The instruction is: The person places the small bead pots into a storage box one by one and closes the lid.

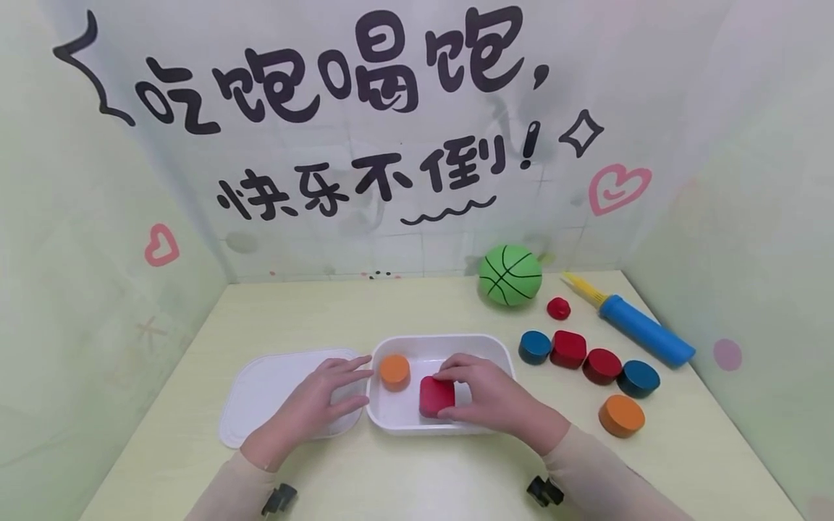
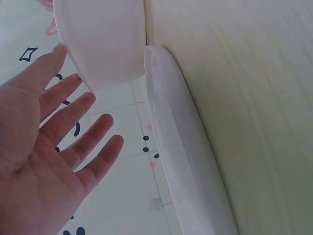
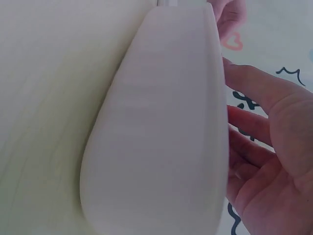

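Note:
A white plastic tub (image 1: 443, 428) stands in the middle of the table, with an orange round block (image 1: 394, 372) at its left end. Inside it, my right hand (image 1: 489, 394) pinches a red rounded-square block (image 1: 436, 396) between thumb and fingers. In the right wrist view the tub's wall (image 3: 156, 117) hides the block and the fingertips. My left hand (image 1: 326, 394) is spread with its fingertips at the tub's left rim, over a flat white lid (image 1: 274, 376). Its palm and parted fingers show in the left wrist view, holding nothing.
Right of the tub sit two blue round blocks (image 1: 535, 347), a red squarish block (image 1: 568, 349), a red round block (image 1: 602, 366) and an orange round block (image 1: 622, 416). Behind them are a green ball (image 1: 510, 275), a small red piece (image 1: 558, 308) and a blue pump (image 1: 645, 329).

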A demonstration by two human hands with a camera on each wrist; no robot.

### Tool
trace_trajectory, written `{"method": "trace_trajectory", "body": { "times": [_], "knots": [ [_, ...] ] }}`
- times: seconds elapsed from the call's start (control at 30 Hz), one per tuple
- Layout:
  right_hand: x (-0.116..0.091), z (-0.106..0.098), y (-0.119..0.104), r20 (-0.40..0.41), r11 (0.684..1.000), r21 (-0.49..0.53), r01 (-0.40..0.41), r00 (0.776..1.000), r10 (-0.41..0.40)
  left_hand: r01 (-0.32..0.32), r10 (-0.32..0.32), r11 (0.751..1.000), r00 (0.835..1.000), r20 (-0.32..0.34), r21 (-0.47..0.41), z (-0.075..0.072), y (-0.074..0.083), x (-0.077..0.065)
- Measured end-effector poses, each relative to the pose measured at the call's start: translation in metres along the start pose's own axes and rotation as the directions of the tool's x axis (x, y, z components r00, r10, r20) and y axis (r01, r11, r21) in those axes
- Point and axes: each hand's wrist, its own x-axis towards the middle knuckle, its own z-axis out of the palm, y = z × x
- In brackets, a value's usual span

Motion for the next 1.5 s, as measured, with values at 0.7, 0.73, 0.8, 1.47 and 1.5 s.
{"method": "trace_trajectory", "body": {
  "times": [0.7,0.73,0.8,1.47,1.5],
  "knots": [
    [0.044,0.033,-0.019,0.148,0.995,-0.005,0.100,0.984,-0.098,0.027,-0.027,0.999,0.999,0.022,-0.030,0.001,-0.003,-0.001],
    [0.045,0.034,-0.019,0.152,0.995,-0.006,0.097,0.984,-0.095,0.028,-0.028,0.999,0.999,0.021,-0.029,0.001,-0.003,-0.001],
    [0.047,0.034,-0.020,0.156,0.996,-0.004,0.091,0.984,-0.089,0.028,-0.027,0.999,0.999,0.018,-0.029,0.001,-0.003,-0.001],
    [0.046,0.027,-0.014,0.175,0.997,0.061,0.057,0.982,-0.066,0.009,-0.008,0.999,1.000,0.003,-0.043,0.002,-0.002,0.000],
    [0.044,0.025,-0.012,0.168,0.996,0.075,0.050,0.984,-0.062,0.007,-0.007,0.999,1.000,0.000,-0.042,0.002,-0.002,0.000]
  ]
}}
